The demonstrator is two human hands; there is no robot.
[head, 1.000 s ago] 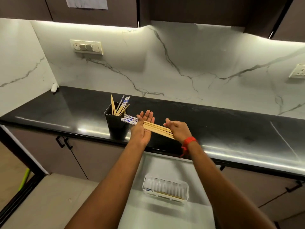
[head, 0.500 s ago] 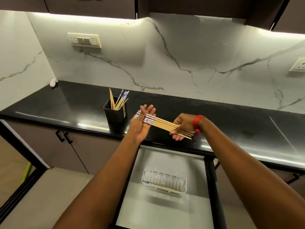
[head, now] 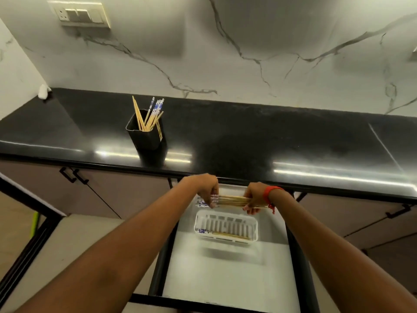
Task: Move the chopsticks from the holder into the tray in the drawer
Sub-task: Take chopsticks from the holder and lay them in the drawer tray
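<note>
A white marble wall with grey veins ran behind a glossy black desk, with a switch plate at the upper left of the frame. At the left of the desk stood a black holder, upright, with several chopsticks leaning inside it, some plain wood, some with blue-patterned tops. Below the desk edge, at centre frame, a drawer stood pulled open, its floor pale. The left hand was closed over the patterned end of a bundle of chopsticks, fingers curled down around it. The bundle lay level, running left to right between both hands. The right hand, a red band at its wrist, was clamped on the plain wooden end. The bundle hung just above the far rim of a white slotted tray resting on the drawer floor. Along the tray's near side a few chopsticks lay flat, patterned ends to the left.
</note>
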